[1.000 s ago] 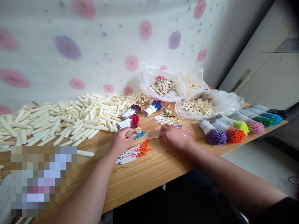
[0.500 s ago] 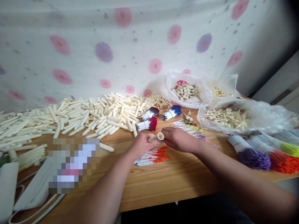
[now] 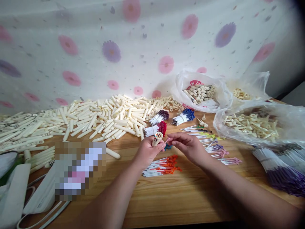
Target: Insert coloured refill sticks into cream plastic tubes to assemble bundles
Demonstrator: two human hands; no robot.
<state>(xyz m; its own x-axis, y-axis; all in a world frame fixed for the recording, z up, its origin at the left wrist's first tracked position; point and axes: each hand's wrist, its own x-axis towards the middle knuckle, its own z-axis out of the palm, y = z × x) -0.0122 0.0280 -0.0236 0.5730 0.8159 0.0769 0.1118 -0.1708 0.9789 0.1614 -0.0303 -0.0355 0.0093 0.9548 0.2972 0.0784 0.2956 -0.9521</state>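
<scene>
My left hand is closed around a cream slotted pen barrel, its open round end tilted up toward me. Close to its right, my right hand pinches a small pink-tipped pen refill; the rest of that piece is too small to make out. Below the hands lies a spread of orange-tipped refills. Several blue-green refill tips show partly between the hands. Beyond my right wrist, pink-tipped refills and yellow-tipped refills lie in rows.
A large heap of cream pen tubes covers the table's back left. Banded refills with red tips and blue tips lie behind my hands. Plastic bags of cream parts stand at right, near purple-tipped refills. A white power strip lies left.
The view has shifted, bringing the pink refills beside my right arm into sight. My right fingers have drawn slightly apart from the barrel, and a pink tip now shows in their pinch.
</scene>
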